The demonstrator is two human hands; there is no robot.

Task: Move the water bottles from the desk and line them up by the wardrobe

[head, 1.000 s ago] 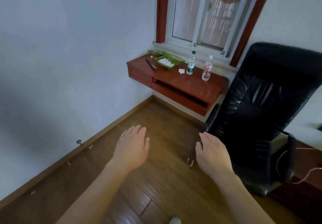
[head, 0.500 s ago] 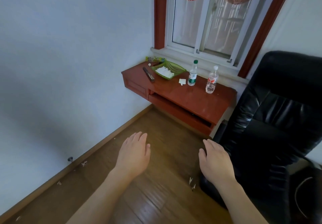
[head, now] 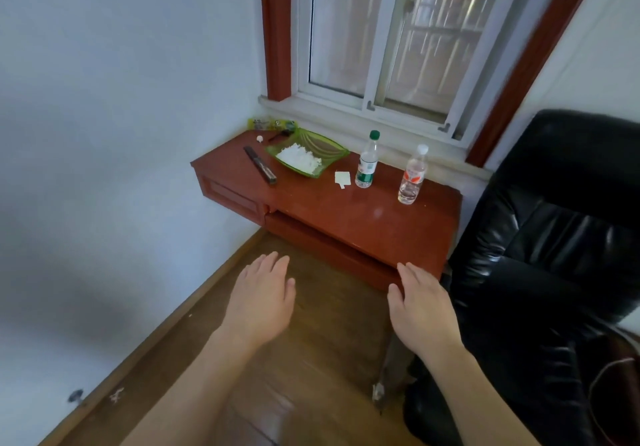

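Black chair [head: 554,237] just to the right of the right hand, rising well above it. Red table [head: 363,217] ahead of both hands, fixed under the window [head: 398,40], its front edge just past the right fingertips. Wood floor [head: 311,359] beneath both hands. Left hand [head: 261,301] held palm down over the floor, fingers flat and spread, gripping nothing. Right hand [head: 420,310] likewise flat, palm down, empty, near the table's front edge but not seen touching it. Green dish [head: 308,156] with white stuff far ahead of the left hand, at the back of the table. Green-cap bottle [head: 367,161] upright on the table, ahead, between the two hands' lines. White-cap bottle [head: 412,177] upright, straight ahead of the right hand, apart from the first. Dark stick [head: 259,169] ahead of the left hand, left of the dish. White paper scrap [head: 342,179] just left of the green-cap bottle.
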